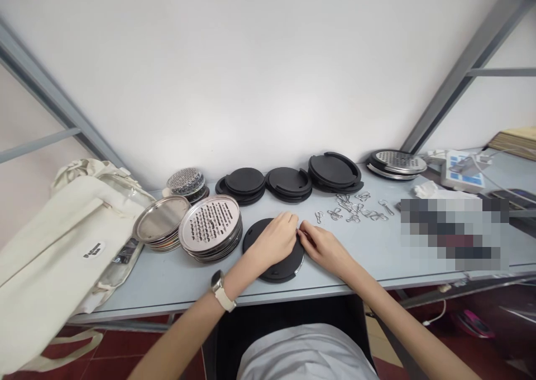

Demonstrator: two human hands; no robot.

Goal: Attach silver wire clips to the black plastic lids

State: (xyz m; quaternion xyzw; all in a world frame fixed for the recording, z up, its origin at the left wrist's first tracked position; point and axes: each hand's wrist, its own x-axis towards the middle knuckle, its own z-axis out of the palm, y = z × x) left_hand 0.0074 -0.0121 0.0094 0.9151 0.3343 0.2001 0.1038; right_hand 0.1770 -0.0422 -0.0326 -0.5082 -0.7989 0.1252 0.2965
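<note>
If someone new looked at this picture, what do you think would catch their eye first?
Probably the two hands at the front of the table: the left hand rests on a black disc, with the right hand at its right edge. Next might come the shiny grater stack left of the disc, and the metal clips scattered beyond the right hand.

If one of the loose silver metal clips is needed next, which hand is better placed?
Probably the right hand: it is nearer the clips, at the edge of the round black disc, while the left hand lies across the disc, farther away.
</note>
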